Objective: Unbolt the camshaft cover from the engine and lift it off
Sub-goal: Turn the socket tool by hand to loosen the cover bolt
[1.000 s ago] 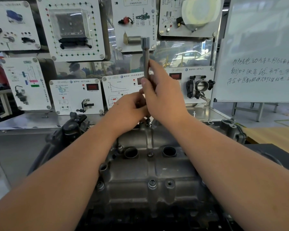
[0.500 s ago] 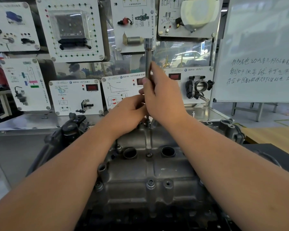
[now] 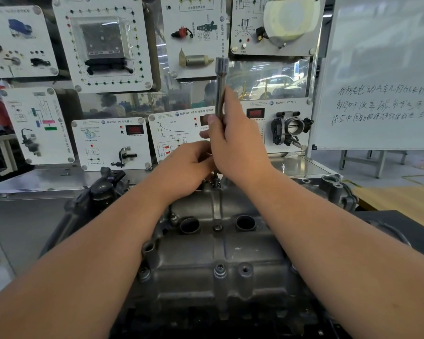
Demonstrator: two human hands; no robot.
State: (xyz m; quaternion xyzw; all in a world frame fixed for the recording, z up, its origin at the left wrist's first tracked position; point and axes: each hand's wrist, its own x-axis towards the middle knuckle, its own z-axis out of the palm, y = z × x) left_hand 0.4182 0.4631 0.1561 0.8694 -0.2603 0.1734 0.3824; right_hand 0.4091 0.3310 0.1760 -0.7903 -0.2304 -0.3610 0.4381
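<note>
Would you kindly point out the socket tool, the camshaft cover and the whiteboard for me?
socket tool (image 3: 221,79): head view, on the upright shaft above the right hand.
camshaft cover (image 3: 194,250): head view, on the bare top face.
whiteboard (image 3: 377,57): head view, on the blank upper area.

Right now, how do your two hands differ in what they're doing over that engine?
The right hand sits higher, its fingers wrapped around the upright socket wrench; the left hand sits lower, down near the camshaft cover. The right hand's grip shows plainly; the left hand's fingers are curled beside the tool's lower end, and what they hold is hidden. Both meet at the cover's far edge.
</note>
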